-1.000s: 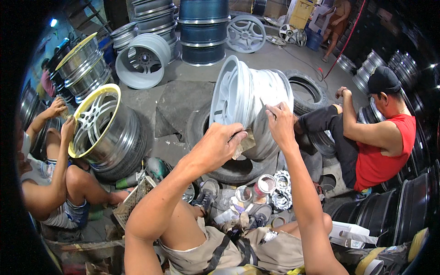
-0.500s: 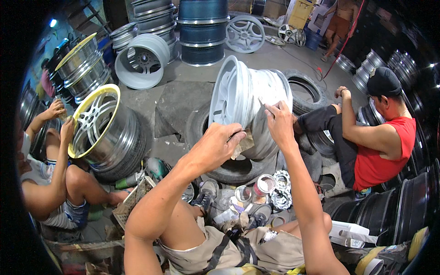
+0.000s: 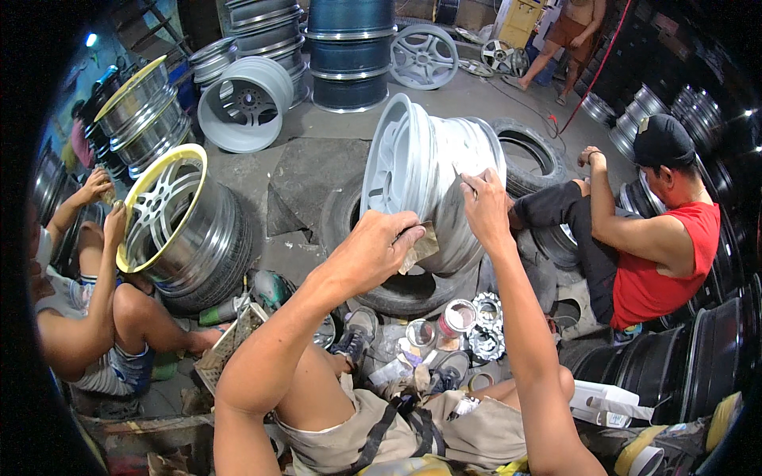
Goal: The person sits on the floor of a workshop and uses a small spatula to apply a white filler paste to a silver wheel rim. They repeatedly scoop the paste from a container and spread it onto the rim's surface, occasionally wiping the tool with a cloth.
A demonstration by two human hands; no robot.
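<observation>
In front of me a grey-white wheel rim (image 3: pixel 444 151) stands tilted on a tyre (image 3: pixel 397 297), its spoked face to the left. Pale, patchy coating covers its barrel. My left hand (image 3: pixel 385 250) is closed around a folded brown piece of sandpaper (image 3: pixel 422 244), close to the barrel's lower left side. On the barrel's near right side, my right hand (image 3: pixel 486 208) has curled fingers with their tips at the surface. Whatever small thing those fingertips may pinch is hidden. Between my feet are an open tin (image 3: pixel 459 317) and several silvery toothed discs (image 3: pixel 486 344).
To the left, a person holds something small beside a yellow-lipped rim (image 3: pixel 131 258) on a tyre. A person in a red top (image 3: pixel 663 266) sits at the right. Stacked rims (image 3: pixel 352 55) stand behind; another tyre (image 3: pixel 528 155) lies beyond my rim. A crate (image 3: pixel 230 349) is near my left leg.
My right hand has shifted slightly along the barrel; my left hand keeps the sandpaper beside it. At the back right, a standing person has changed stance, with one leg now farther left.
</observation>
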